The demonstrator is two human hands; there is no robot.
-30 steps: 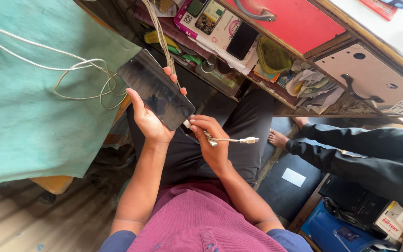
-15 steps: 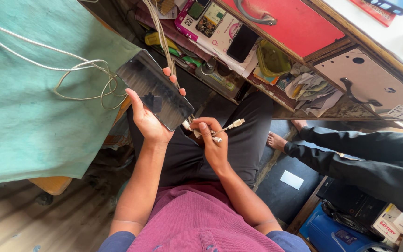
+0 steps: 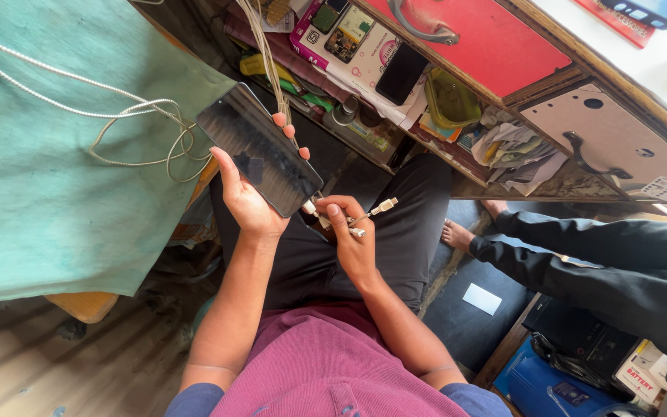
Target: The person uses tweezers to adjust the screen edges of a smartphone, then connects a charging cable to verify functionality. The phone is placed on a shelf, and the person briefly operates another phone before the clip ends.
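Observation:
My left hand [image 3: 250, 202] holds a black smartphone [image 3: 260, 148] with its dark screen up, over my lap. Pinched in my right hand [image 3: 353, 241] are the white plugs of a multi-head charging cable [image 3: 370, 212]. One plug touches the phone's lower edge, while another sticks out to the right. A beige cable [image 3: 268, 58] hangs down from the shelf and passes behind the phone.
A teal cloth [image 3: 48, 147] with a looped white cord [image 3: 137, 127] covers the surface at left. An open shelf [image 3: 380, 85] holds phones, boxes and clutter under a red drawer [image 3: 480, 38]. Another person's dark-trousered legs and bare foot [image 3: 461, 235] lie at right.
My right hand has moved toward the phone, swinging the plugs from pointing right to the phone's lower edge. The phone has tilted slightly.

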